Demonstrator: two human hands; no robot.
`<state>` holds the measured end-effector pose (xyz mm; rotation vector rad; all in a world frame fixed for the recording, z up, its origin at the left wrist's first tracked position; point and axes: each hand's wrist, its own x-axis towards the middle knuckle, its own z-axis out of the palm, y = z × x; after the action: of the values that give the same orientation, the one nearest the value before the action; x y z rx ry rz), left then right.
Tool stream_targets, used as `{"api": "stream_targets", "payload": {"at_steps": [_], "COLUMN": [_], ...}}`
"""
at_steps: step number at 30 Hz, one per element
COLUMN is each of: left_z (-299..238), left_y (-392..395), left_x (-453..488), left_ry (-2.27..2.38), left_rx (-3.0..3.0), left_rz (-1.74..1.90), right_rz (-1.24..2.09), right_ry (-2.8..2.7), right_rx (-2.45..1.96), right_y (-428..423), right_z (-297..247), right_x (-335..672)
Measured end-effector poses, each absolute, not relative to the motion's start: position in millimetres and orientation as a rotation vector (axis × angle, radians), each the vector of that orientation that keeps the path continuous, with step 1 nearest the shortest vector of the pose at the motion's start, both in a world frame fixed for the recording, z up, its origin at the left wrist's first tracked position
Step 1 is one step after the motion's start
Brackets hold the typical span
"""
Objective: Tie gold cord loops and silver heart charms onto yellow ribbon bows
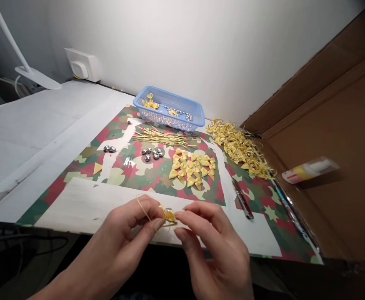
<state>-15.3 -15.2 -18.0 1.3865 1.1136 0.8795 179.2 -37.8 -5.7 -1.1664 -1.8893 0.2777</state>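
Note:
Near the front edge of the table, my left hand (135, 227) is closed in a pinch on a small yellow ribbon bow (169, 214). A thin yellow cord (143, 207) loops up over the left fingers, and a short piece shows below the bow. Something shiny and silvery sits at the back of the bow. My right hand (210, 233) is at the bow's right side, its index fingertip at the ribbon and its thumb a little apart below. Several loose yellow bows (194, 166) lie in rows beyond, beside silver bells (153, 153) and a bundle of yellow cords (163, 136).
A blue basket (170, 123) with bows and bells stands by the wall. A heap of corded bows (237, 146) lies along the right, near a cardboard wall (323, 146). A dark red pen-like tool (242, 200) rests on the camouflage mat (129, 175). More bells (109, 148) lie left.

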Motion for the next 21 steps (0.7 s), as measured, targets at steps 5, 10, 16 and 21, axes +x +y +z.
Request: {"api": "stream_targets", "payload": {"at_steps": [5,10,16,21], "left_z": [-11,-7,-2,-6], "left_y": [-16,-13,-11,-10], "left_x": [-15,-18,-25,-30], "left_ry": [1.101,1.043,0.877,0.850], "left_rx": [1.452,1.323,1.175,1.107], "left_rz": [0.882,0.746,0.580,0.577], "right_rz": [0.229,0.731,1.563,1.411], "right_ry": [-2.132,-1.792,-1.198,-1.158], "right_rx": [-1.089,-1.055,-0.848,-0.891], "right_y": [-23,2,52,75], "right_z": [12,23,25,25], "right_x": [175,162,162,174]}}
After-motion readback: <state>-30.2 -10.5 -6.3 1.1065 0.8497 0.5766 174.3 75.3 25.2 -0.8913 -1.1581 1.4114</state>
